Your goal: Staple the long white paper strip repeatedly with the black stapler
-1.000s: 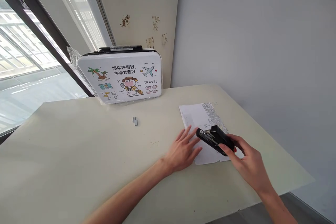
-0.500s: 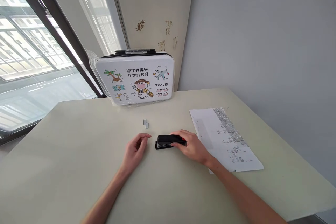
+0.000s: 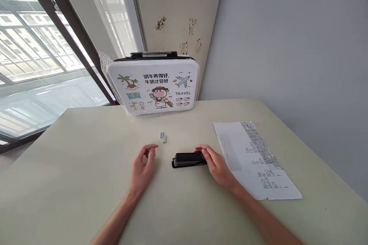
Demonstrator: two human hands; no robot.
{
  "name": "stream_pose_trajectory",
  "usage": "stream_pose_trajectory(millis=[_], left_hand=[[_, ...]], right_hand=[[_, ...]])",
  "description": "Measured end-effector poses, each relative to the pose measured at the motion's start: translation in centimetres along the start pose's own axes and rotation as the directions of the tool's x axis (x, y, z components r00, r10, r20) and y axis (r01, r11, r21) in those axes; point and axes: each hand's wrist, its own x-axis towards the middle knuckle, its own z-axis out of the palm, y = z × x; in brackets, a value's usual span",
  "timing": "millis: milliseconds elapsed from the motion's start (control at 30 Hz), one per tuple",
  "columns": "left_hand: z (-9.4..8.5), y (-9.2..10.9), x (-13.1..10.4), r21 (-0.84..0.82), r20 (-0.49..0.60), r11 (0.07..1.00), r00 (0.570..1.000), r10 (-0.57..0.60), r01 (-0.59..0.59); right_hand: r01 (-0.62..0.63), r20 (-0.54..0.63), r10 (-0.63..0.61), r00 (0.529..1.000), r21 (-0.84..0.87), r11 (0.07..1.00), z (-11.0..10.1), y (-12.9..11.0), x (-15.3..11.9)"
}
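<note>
A black stapler (image 3: 188, 158) lies on the table, its front end pointing left. My right hand (image 3: 214, 164) grips its rear end, with the thumb side near the top and the fingers around the far side. To the left of the stapler, my left hand (image 3: 142, 168) rests by the tabletop with its fingers loosely bent. It holds nothing, and a gap shows between thumb and fingers. Two small strips of staples (image 3: 163, 137) lie close together beyond the hands, between the stapler and the left fingertips.
Printed paper sheets (image 3: 238, 149) lie to the right, near my right forearm. At the back of the table (image 3: 86, 153) stands a white cartoon-printed case (image 3: 155, 88), partly wrapped in clear plastic. A window is on the left, a grey wall on the right.
My right hand has shifted its grip further back along the stapler, the thumb leaving its near side. My left hand has moved slightly left, away from the stapler. The view has shifted a little.
</note>
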Motion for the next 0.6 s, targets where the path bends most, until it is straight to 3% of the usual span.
stream_pose_trajectory(millis=[100,200,333,433,500,600], left_hand=[[-0.8,-0.5,0.5,-0.013,-0.08,1.0,0.997,-0.024,0.023],[-1.3,-0.8,0.8,-0.058,-0.081,0.995,0.993,-0.089,0.085],[-1.1,-0.7,0.6,-0.139,0.006,0.985,0.994,-0.105,0.105],[-0.4,-0.2,0.2,-0.296,0.123,0.948,0.989,-0.085,0.118],[0.3,0.1,-0.1,-0.456,0.186,0.872,0.977,-0.102,0.178],[1.2,0.2,-0.3,-0.705,0.281,0.621,0.939,-0.2,0.343]], right_hand=[[-0.013,-0.002,0.013,1.0,-0.018,1.0,-0.1,0.0,0.0],[-0.011,0.007,0.011,1.0,-0.054,0.998,-0.2,-0.3,-0.1],[0.077,0.088,-0.061,0.994,-0.189,0.979,-0.2,-0.6,-0.6],[0.16,0.071,-0.146,0.987,-0.273,0.948,0.0,-0.3,-0.9],[0.29,0.033,-0.294,0.955,-0.289,0.912,0.3,0.1,-1.1],[0.527,-0.013,-0.567,0.824,-0.352,0.774,0.6,0.4,-1.4]])
